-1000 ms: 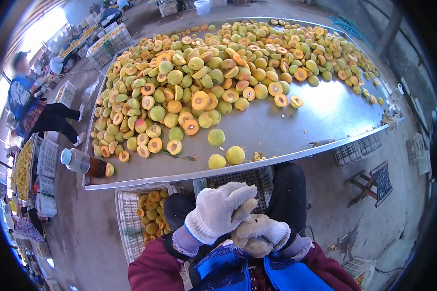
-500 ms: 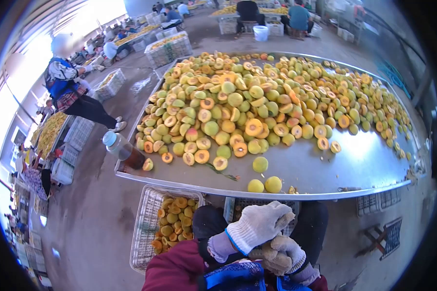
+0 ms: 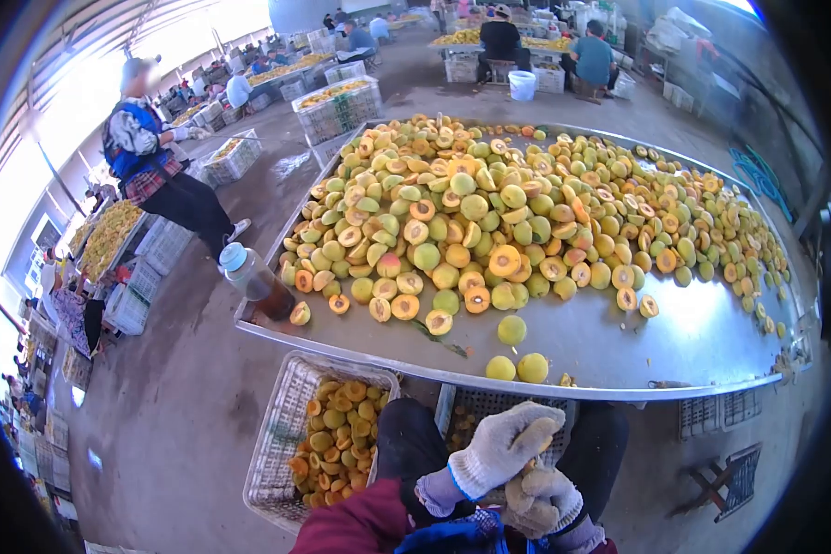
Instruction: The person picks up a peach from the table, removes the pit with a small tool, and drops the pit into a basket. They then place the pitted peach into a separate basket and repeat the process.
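Note:
Both of my hands wear off-white knitted gloves and are held close together over my lap, in front of the table edge. My left hand [image 3: 506,450] is above, its fingers curled round; a small yellowish bit shows by its fingertips, too hidden to name. Just below it, my right hand [image 3: 542,501] is closed, its fingers bent towards the left. On the metal table [image 3: 600,346] lies a big heap of yellow-green stone fruit [image 3: 471,208], whole and halved, some with pits showing. Near the front edge lie a few loose whole fruits [image 3: 532,367].
A crate of pitted halves [image 3: 272,462] stands at my left; another crate [image 3: 466,406] is between my knees. A bottle of brown liquid [image 3: 257,284] stands on the table's left corner. A folding stool [image 3: 734,482] is at right. A person [image 3: 148,157] stands beyond the table's left side.
My view has tilted, so the table and heap appear lower and slightly to the right. My hands stay close together, the left one now a little lower in view.

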Demonstrator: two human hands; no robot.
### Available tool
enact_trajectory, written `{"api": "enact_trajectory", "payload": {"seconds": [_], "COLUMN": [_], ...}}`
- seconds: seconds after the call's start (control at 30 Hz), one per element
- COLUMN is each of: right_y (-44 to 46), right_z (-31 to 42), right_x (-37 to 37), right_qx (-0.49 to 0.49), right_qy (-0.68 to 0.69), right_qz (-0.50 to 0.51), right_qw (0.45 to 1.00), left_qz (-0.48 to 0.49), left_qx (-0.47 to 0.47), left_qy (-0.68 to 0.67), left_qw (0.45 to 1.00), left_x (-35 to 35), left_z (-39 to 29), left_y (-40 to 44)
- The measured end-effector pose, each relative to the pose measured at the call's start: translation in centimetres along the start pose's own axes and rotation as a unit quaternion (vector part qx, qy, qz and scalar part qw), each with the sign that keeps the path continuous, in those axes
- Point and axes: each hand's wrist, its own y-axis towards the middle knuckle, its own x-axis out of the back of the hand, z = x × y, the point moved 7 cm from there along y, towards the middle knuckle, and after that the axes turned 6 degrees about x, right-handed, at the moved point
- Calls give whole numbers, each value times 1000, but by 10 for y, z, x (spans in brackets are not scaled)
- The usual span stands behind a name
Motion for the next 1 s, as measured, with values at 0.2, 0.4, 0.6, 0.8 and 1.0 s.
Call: {"api": "enact_trajectory", "payload": {"seconds": [0.2,0.4,0.6,0.8,1.0], "right_y": [2,4,9,10,14], "right_z": [1,-7,0,-4,-5], "right_x": [1,20,-6,17,16], "right_qx": [4,-11,-1,-19,-21], "right_qy": [-47,-65,8,-42,-60], "right_qz": [-14,-63,29,-67,-87], "right_qw": [999,996,1000,997,994], "left_qz": [-17,-71,83,-4,-58], "left_qx": [185,181,-90,230,295], "left_qy": [-311,-264,67,-400,-447], "left_qw": [932,945,990,887,843], "left_x": [-1,3,9,-9,-6], "left_z": [20,22,-8,40,50], "left_y": [-7,-9,10,4,-2]}}
